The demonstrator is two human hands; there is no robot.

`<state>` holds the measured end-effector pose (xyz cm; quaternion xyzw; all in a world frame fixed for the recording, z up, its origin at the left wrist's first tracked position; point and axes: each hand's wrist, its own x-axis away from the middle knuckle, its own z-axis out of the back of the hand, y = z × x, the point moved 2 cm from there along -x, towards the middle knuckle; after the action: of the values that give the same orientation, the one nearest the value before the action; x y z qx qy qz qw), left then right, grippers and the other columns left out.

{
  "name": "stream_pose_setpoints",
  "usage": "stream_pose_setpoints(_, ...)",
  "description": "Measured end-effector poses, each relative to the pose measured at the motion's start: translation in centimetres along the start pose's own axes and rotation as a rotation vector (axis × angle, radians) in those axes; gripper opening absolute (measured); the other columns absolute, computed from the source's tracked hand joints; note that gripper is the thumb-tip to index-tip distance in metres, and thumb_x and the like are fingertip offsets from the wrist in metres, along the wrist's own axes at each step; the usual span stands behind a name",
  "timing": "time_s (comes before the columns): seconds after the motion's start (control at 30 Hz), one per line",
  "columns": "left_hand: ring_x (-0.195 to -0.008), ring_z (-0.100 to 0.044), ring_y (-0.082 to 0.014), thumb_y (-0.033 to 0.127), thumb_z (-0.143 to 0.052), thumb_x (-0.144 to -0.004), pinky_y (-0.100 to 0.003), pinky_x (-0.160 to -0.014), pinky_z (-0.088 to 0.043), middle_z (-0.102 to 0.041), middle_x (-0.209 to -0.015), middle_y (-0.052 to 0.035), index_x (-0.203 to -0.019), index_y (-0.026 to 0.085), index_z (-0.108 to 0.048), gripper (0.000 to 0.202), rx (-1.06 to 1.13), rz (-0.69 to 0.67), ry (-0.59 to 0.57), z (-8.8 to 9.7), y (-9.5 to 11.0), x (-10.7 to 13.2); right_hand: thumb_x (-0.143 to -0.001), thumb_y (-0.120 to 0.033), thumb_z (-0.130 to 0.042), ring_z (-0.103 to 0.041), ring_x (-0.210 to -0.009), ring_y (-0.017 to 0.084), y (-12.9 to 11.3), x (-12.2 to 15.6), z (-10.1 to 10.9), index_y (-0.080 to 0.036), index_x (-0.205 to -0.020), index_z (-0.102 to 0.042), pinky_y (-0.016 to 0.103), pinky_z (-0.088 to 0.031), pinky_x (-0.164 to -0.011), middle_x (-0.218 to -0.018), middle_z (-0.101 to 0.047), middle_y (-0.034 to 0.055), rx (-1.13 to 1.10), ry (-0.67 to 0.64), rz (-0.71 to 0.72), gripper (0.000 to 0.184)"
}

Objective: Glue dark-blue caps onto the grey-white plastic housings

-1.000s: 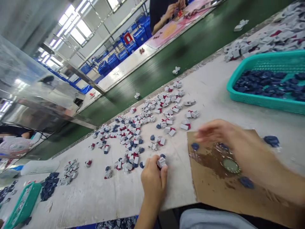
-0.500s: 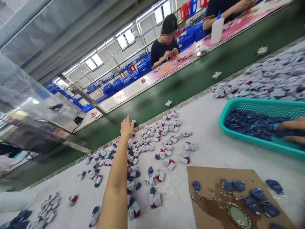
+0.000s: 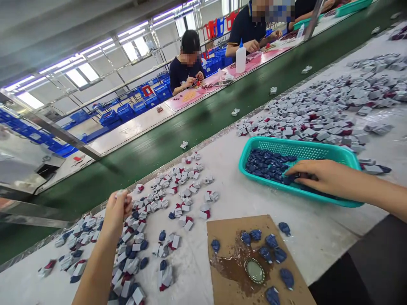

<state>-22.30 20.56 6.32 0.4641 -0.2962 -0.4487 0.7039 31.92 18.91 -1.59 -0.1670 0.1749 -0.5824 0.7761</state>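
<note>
My left hand (image 3: 117, 208) is closed above the near edge of the green belt, fingers curled in. A bit of a small light-grey piece (image 3: 120, 193) shows at its fingertips. Below it lie loose grey pieces with dark red and dark blue parts (image 3: 133, 245). My right hand (image 3: 313, 174) reaches into a teal plastic basket (image 3: 302, 145), fingers bent and closed around dark blue pieces (image 3: 267, 163); the fingertips are partly hidden among them. On a cardboard sheet (image 3: 222, 275) lie several dark blue pieces (image 3: 271, 241) around a round lid (image 3: 254, 271) in a wet brown stain.
A green conveyor belt (image 3: 146, 148) runs diagonally past the table, carrying a few grey pieces (image 3: 235, 112). A large heap of grey pieces (image 3: 305, 114) lies behind the basket. Across the belt, people (image 3: 187, 63) work near a white squeeze bottle (image 3: 241, 58). A metal post (image 3: 63, 131) stands left.
My view has turned right, bringing more of the basket and my right hand into sight. My left hand has drawn back from the belt, its pointing fingers now curled around a grey piece.
</note>
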Motion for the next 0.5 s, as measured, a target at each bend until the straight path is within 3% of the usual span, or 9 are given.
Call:
stream_pose_setpoints(0.1, -0.047, -0.031, -0.0083, 0.050, -0.068, -0.068, -0.016, -0.035, -0.024, -0.044, -0.062, 0.0058, -0.080, 0.022, -0.051, 0.035, 0.256, 0.229, -0.103, 1.2, -1.4, 7.0, -0.083, -0.017, -0.061, -0.064, -0.073, 0.016, -0.7, 0.0, 0.2, -0.023, -0.093, -0.076, 0.029, -0.044, -0.066, -0.089, -0.071, 0.0036, -0.024, -0.013, 0.031, 0.019)
stream_pose_setpoints(0.2, -0.048, -0.037, -0.0084, 0.035, -0.078, -0.058, -0.015, -0.033, -0.030, -0.052, -0.065, 0.0046, -0.088, 0.020, -0.057, 0.040, 0.425, 0.464, -0.083, 2.0, -3.2, 12.1, -0.087, -0.019, -0.057, -0.059, -0.072, 0.015, -2.1, -0.1, 0.8, -0.022, -0.087, -0.074, 0.029, -0.039, -0.063, -0.088, -0.068, 0.0036, -0.035, 0.018, 0.035, 0.017)
stream_pose_setpoints(0.33, -0.047, -0.041, -0.0086, 0.026, -0.086, -0.047, -0.012, -0.028, -0.023, -0.058, -0.069, 0.0045, -0.095, 0.021, -0.058, 0.056, 0.408, 0.472, 0.051, 1.7, -4.7, 15.3, -0.093, -0.028, -0.051, -0.054, -0.066, 0.012, -4.6, 0.2, 2.0, -0.019, -0.093, -0.074, 0.030, -0.039, -0.063, -0.091, -0.065, 0.0051, -0.092, 0.078, 0.025, 0.024)
stream_pose_setpoints(0.5, -0.051, -0.046, -0.0102, 0.032, -0.089, -0.050, -0.014, -0.030, -0.026, -0.059, -0.071, 0.0025, -0.101, 0.019, -0.066, 0.058, 0.489, 0.449, -0.010, -1.2, -3.3, 18.2, -0.092, -0.051, -0.057, -0.063, -0.084, 0.018, -7.9, 1.9, 3.1, -0.022, -0.104, -0.075, 0.028, -0.049, -0.064, -0.105, -0.067, 0.0092, -0.223, 0.088, 0.001, 0.036)
